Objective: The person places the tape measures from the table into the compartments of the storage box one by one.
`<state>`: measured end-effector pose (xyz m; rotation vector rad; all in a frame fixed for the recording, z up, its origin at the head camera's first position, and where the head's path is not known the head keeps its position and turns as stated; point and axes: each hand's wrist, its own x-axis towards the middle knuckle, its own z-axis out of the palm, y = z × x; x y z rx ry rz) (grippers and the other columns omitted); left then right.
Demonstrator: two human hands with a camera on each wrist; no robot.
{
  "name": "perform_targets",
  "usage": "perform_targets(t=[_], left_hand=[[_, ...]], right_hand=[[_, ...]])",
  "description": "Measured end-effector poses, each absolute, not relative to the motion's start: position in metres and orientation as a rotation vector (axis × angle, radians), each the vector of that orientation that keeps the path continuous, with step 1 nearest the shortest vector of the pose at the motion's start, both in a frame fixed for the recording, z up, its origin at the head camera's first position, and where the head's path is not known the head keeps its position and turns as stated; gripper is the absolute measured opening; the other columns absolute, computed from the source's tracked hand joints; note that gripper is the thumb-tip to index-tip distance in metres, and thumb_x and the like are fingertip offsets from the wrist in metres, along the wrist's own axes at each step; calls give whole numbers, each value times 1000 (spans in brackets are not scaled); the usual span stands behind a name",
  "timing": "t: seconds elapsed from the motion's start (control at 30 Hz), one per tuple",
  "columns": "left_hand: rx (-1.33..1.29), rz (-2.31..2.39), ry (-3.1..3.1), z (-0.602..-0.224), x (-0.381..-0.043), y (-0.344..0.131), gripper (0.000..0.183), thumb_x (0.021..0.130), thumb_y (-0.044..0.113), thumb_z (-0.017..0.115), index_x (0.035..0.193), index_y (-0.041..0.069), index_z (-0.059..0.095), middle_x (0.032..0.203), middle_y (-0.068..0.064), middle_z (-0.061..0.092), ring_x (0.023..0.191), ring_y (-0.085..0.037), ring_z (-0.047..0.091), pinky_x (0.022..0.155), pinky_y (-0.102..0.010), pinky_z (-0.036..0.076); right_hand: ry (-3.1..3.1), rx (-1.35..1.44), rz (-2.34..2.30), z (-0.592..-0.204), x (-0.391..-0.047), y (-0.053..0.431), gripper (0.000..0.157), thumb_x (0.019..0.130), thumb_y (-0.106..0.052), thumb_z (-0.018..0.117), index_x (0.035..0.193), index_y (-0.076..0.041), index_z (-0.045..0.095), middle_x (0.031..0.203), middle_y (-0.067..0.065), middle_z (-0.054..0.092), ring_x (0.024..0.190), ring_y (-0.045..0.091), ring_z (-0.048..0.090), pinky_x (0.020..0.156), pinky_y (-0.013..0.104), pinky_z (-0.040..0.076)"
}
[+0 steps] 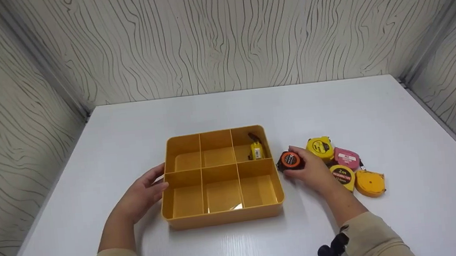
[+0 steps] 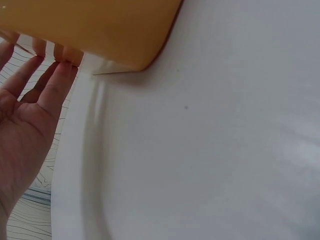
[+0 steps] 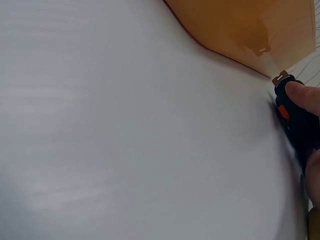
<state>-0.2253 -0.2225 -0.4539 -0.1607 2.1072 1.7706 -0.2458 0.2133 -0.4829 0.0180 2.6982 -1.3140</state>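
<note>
A yellow-orange divided box sits on the white table. In its back right compartment stands a small yellow tape measure with a dark strap. Fingers fairly straight, my left hand touches the box's left side; the left wrist view shows the palm and fingers against the wall. Just right of the box, my right hand grips a black tape measure with an orange ring on its face. Its metal end hook is close to the box wall in the right wrist view; contact is unclear.
Right of my right hand lie a yellow tape measure, a pink one, another yellow one marked 2m, and an orange-yellow one. Wood-patterned panels surround the table's back and sides.
</note>
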Motion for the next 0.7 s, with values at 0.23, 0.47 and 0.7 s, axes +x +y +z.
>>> perform_targets(t=[0.23, 0.47, 0.7], left_hand=[[-190, 1758, 2113, -452, -226, -222, 63, 80, 29, 69, 136, 31, 41, 142, 8, 34, 129, -17, 37, 103, -41, 35], [-223, 1721, 2137, -453, -226, -220, 62, 78, 31, 70, 134, 35, 42, 140, 11, 36, 128, -15, 38, 102, -41, 36], [-213, 1717, 2133, -452, -226, -221, 62, 79, 31, 69, 134, 34, 42, 140, 11, 35, 128, -15, 37, 102, -41, 35]], right_hand=[[2710, 25, -1317, -485, -246, 213, 71, 67, -36, 79, 128, -18, 49, 128, 9, 51, 121, 28, 44, 102, 49, 33], [2724, 16, -1328, -486, -247, 212, 68, 66, -34, 80, 125, -15, 51, 125, 8, 53, 118, 27, 46, 101, 48, 35], [2715, 6, -1328, -479, -249, 212, 69, 66, -40, 79, 124, -17, 50, 125, 7, 52, 118, 26, 46, 100, 47, 37]])
